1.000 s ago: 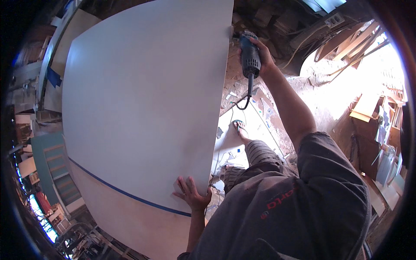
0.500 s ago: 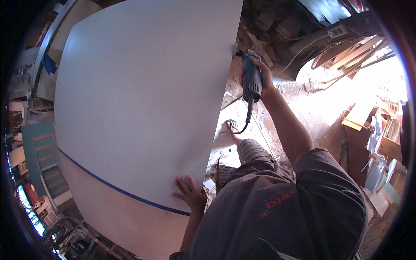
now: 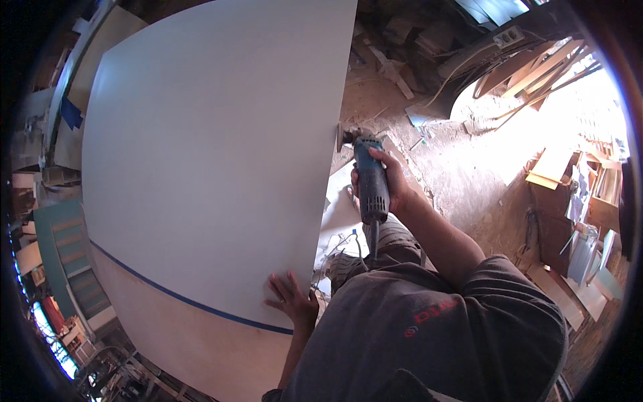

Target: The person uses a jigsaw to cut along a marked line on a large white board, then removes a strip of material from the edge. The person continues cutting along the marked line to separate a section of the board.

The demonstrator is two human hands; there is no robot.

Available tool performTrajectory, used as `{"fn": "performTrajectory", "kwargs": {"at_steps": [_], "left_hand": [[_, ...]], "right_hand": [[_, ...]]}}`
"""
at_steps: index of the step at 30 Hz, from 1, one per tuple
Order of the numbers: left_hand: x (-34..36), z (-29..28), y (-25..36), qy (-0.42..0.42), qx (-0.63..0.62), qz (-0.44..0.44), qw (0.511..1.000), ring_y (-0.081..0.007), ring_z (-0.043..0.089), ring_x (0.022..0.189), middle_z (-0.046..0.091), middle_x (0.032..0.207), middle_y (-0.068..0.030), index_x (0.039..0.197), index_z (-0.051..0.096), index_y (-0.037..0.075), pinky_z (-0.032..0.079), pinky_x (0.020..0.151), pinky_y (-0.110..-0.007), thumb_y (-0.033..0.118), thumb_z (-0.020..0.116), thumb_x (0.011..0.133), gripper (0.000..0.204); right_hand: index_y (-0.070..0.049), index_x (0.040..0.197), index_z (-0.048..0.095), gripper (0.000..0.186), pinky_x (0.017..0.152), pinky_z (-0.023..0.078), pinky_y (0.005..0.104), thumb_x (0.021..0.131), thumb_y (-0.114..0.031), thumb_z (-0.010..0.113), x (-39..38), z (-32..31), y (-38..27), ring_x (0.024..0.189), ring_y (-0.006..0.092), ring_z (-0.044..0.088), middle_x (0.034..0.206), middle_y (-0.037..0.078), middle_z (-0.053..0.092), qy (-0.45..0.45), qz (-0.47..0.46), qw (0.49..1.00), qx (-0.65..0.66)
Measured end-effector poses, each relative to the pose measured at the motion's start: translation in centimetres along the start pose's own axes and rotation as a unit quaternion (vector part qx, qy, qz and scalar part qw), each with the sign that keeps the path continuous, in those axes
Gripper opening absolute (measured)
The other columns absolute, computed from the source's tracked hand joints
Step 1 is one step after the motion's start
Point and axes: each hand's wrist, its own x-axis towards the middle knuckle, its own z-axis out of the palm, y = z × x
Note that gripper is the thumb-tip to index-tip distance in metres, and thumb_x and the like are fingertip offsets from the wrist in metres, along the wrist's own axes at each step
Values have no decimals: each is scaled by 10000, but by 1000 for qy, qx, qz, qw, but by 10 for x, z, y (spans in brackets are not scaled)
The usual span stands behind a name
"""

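My right hand (image 3: 392,181) is closed round a teal-and-black angle grinder (image 3: 372,184), its cord hanging from the rear and its head (image 3: 345,137) at the right edge of a large white panel (image 3: 214,134); whether the disc touches that edge I cannot tell. My left hand (image 3: 293,300) rests on the panel near its lower right corner, fingers spread. A blue strip (image 3: 161,288) runs along the panel's lower edge, over a pale wooden board (image 3: 194,342).
Offcuts and debris lie on the dusty floor (image 3: 469,187) beside my legs. Stacked boards (image 3: 576,201) stand at the right, a power socket (image 3: 508,37) sits upper right near long curved strips (image 3: 529,74), and a teal slatted piece (image 3: 67,261) stands at the left.
My right hand has brought the grinder down along the panel's right edge, toward my body. My left hand stays spread in much the same place.
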Motion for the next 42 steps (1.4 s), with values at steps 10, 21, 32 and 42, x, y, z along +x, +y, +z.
{"fn": "performTrajectory", "kwargs": {"at_steps": [10,21,32,42], "left_hand": [[-7,3,-7,-1,-19,-1,1000,-547,73,1606,136,1717,-344,1644,311,38,-57,1110,-865,554,604,974,895],[-12,4,-20,50,-74,57,994,-531,142,1604,185,1706,-352,1597,425,28,-111,1163,-789,477,641,966,804],[-13,-4,-26,45,-141,94,985,-486,160,1616,175,1734,-302,1650,354,51,-114,1156,-801,285,677,869,877],[-38,-11,-79,61,-259,174,948,-463,220,1604,243,1723,-276,1622,398,28,76,1234,-740,278,674,858,850]], "right_hand": [[26,1179,571,485,829,633,440,951,-375,720,88,-2,-128,889,294,716,1004,185,659,-124,-91,988,12],[34,1165,567,494,827,637,423,942,-378,720,91,12,-129,896,277,720,1011,165,654,-115,-58,992,-8],[18,1152,552,517,820,619,418,933,-422,716,5,4,15,880,259,704,1005,143,635,-59,-54,997,8],[16,1096,544,503,833,612,422,912,-409,742,-46,-21,132,881,275,698,983,153,640,-60,-17,997,52]]}}
